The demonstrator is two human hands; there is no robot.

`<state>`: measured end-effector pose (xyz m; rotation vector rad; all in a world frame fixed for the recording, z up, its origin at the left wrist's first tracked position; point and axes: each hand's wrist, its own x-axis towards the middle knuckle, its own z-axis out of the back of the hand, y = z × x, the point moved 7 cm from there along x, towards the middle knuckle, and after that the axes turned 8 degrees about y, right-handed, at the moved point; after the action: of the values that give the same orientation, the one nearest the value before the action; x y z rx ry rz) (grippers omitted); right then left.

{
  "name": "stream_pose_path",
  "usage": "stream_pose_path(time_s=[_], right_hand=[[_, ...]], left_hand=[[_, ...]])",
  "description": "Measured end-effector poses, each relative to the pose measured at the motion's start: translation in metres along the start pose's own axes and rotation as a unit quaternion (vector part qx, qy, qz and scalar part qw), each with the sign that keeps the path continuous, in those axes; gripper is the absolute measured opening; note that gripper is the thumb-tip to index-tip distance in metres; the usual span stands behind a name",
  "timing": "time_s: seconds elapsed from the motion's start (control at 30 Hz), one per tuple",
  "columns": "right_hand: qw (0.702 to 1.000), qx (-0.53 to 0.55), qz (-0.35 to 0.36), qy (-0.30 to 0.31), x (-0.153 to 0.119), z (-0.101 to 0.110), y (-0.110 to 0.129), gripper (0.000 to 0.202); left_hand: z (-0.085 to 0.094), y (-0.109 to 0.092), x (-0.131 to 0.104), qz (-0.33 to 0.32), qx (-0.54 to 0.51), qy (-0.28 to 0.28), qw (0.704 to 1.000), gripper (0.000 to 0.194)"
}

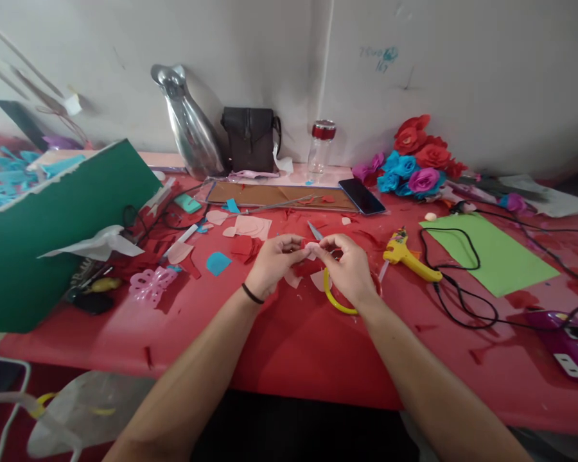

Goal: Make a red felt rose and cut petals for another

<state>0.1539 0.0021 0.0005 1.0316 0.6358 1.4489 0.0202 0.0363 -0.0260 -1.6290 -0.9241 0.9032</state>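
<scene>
Between my two hands is a small pale pink paper piece (pixel 312 250), pinched from both sides. My left hand (pixel 277 264), with a dark band at the wrist, grips its left edge between thumb and fingers. The fingers of my right hand (pixel 347 266) close on its right edge. Under and beside my right hand lie scissors with a yellow handle (pixel 336 304), the blade tip showing beyond the fingers. Red paper pieces (pixel 245 248) and pale pink cut pieces (pixel 251 226) lie on the red-covered table (pixel 289 359) beyond my left hand.
A yellow glue gun (pixel 411 262) with a black cord and a green sheet (pixel 494 253) lie right. Paper flowers (pixel 421 157), a phone (pixel 362 196), a glass bottle (pixel 320 154), a black bag (pixel 249 140) and a metal jug (pixel 190 128) are behind. A green board (pixel 67 231) stands left.
</scene>
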Motion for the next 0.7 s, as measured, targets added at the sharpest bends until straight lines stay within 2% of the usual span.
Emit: stream_pose_path(time_s=[0.1, 0.17, 0.23, 0.33, 0.4, 0.47, 0.57, 0.63, 0.7], right_hand=[[0.999, 0.032, -0.024, -0.005, 0.001, 0.001, -0.010, 0.022], [0.998, 0.034, -0.043, 0.019, 0.002, -0.002, -0.017, 0.017], [0.998, -0.038, -0.037, 0.035, 0.002, -0.005, -0.018, 0.009], [0.977, -0.203, 0.051, 0.048, -0.001, -0.014, -0.004, 0.011], [0.954, -0.255, 0.116, 0.105, -0.007, -0.031, 0.005, 0.015], [0.934, -0.277, 0.144, 0.172, -0.014, -0.048, 0.009, 0.016], [0.919, -0.297, 0.141, 0.216, -0.021, -0.062, 0.012, 0.013], [0.926, -0.270, 0.137, 0.224, -0.023, -0.064, 0.016, 0.008], [0.949, -0.190, 0.121, 0.219, -0.021, -0.060, 0.019, 0.008]], left_hand=[[0.014, -0.009, 0.000, -0.028, -0.002, -0.044, 0.999, 0.016], [0.034, -0.019, -0.002, -0.062, -0.001, -0.118, 0.991, 0.018], [0.053, -0.025, -0.005, -0.081, -0.010, -0.186, 0.979, 0.022], [0.076, -0.029, -0.009, -0.087, -0.042, -0.253, 0.963, 0.019], [0.085, -0.030, -0.012, -0.096, -0.053, -0.279, 0.954, 0.021], [0.088, -0.030, -0.012, -0.099, -0.057, -0.285, 0.952, 0.024], [0.084, -0.029, -0.009, -0.100, -0.071, -0.253, 0.959, 0.023], [0.077, -0.028, -0.007, -0.104, -0.092, -0.225, 0.964, 0.020], [0.069, -0.026, -0.005, -0.095, -0.111, -0.197, 0.969, 0.019]])
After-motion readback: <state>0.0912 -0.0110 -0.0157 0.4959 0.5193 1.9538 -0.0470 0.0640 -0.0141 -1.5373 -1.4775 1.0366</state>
